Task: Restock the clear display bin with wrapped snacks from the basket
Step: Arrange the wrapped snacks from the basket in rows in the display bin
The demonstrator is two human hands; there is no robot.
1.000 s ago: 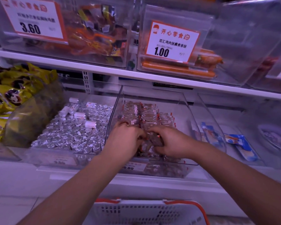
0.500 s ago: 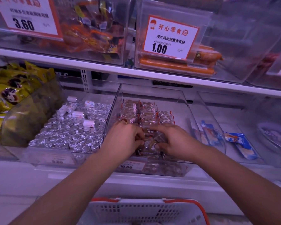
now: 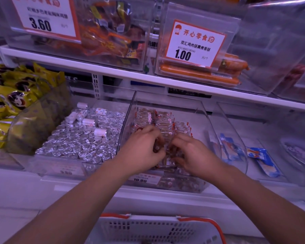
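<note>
The clear display bin (image 3: 203, 113) sits on the lower shelf, holding rows of clear-wrapped brown snacks (image 3: 163, 120) with red-and-white labels. Both of my hands are inside its front half. My left hand (image 3: 141, 148) curls its fingers round a wrapped snack near the bin's middle. My right hand (image 3: 192, 154) lies beside it, fingers bent down onto the wrapped snacks; what it holds is hidden. The white basket (image 3: 153, 228) with orange handles is below, at the bottom edge; its contents are out of sight.
Left of the bin is a tray of silver foil pieces (image 3: 81, 140), and yellow bags (image 3: 12, 95) lie further left. A clear bin with blue packets (image 3: 232, 148) stands to the right. The upper shelf (image 3: 148, 78) carries bins with price cards.
My hands shifted slightly apart and a little deeper into the bin among the wrapped snacks. The camera view tilted up a little.
</note>
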